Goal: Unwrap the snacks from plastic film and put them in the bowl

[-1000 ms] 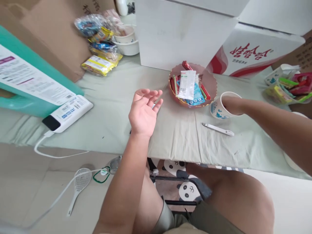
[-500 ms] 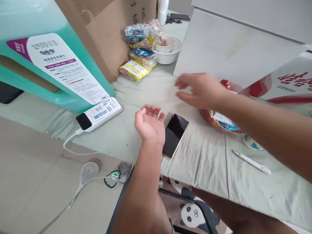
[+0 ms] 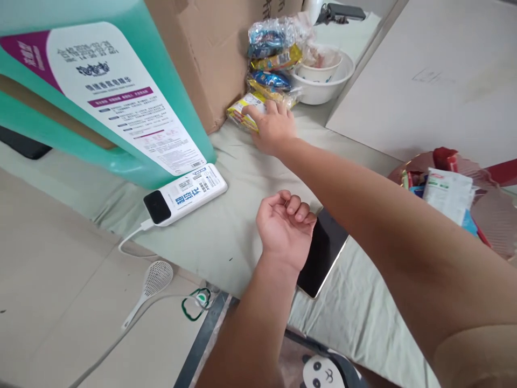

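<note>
My right hand (image 3: 277, 125) reaches across to the back of the table and lies palm down over a yellow and white snack packet (image 3: 254, 102). Its fingers are spread on the packet's near side; the thumb is hidden. My left hand (image 3: 287, 229) rests palm up nearer the front edge, fingers loosely curled, with nothing in it. Beside and partly under that hand lies a dark-screened smartphone (image 3: 323, 258). Behind the yellow packet, several other wrapped snacks (image 3: 272, 59) are piled against a cardboard box (image 3: 197, 59).
A large jug of green liquid (image 3: 169, 91) stands at left, with a white power bank (image 3: 188, 194) and its cable before it. White bowls (image 3: 323, 91) sit behind the snacks. At right are a white box (image 3: 407, 81) and a pink dish (image 3: 493, 210) holding packets.
My right hand has moved left and away from me, onto the yellow packet. My left hand's fingers have curled more. The view has shifted closer and to the left.
</note>
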`<act>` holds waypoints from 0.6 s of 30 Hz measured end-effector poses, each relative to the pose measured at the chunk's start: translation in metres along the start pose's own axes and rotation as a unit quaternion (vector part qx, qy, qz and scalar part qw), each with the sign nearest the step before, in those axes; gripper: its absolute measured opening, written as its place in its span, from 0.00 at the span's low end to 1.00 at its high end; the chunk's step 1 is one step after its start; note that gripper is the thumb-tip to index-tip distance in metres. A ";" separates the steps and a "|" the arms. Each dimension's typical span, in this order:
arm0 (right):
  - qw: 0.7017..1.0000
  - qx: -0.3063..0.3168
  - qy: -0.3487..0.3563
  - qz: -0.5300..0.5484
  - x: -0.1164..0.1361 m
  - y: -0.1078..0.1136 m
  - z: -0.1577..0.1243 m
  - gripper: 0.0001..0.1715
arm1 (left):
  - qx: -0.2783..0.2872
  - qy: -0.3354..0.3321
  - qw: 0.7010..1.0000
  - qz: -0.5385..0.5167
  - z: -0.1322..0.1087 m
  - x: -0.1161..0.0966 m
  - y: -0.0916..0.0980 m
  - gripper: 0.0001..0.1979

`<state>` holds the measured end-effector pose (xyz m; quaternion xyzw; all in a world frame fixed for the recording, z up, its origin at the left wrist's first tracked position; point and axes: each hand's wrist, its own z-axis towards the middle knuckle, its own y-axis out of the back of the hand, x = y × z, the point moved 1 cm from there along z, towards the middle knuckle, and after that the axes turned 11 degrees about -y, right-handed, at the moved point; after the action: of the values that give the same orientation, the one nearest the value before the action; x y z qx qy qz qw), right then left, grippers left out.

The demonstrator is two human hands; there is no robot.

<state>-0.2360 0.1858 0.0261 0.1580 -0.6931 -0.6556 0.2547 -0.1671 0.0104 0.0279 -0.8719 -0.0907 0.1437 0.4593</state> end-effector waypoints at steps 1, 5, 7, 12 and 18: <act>1.000 0.004 -0.003 -0.004 -0.001 0.000 -0.003 0.32 | -0.002 0.005 1.000 -0.010 -0.001 0.001 0.000 0.07; 0.999 0.024 -0.005 -0.036 -0.008 0.005 -0.026 0.35 | 0.009 -0.012 0.999 -0.033 -0.007 0.006 -0.001 0.07; 0.999 0.031 0.002 -0.024 -0.015 0.009 -0.042 0.38 | 0.023 -0.013 0.999 -0.043 -0.012 0.007 0.000 0.08; 0.995 0.007 -0.003 0.099 -0.055 0.033 -0.097 0.36 | 0.049 -0.029 0.998 -0.040 -0.018 0.005 0.001 0.10; 0.864 -0.006 -0.172 0.473 -0.140 0.061 -0.239 0.22 | 0.110 -0.131 0.979 0.114 -0.019 0.020 -0.004 0.10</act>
<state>0.0197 0.0705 0.0682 -0.3060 -0.7133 -0.4774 0.4119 -0.1421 0.0040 0.0382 -0.7943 -0.0336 0.3178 0.5166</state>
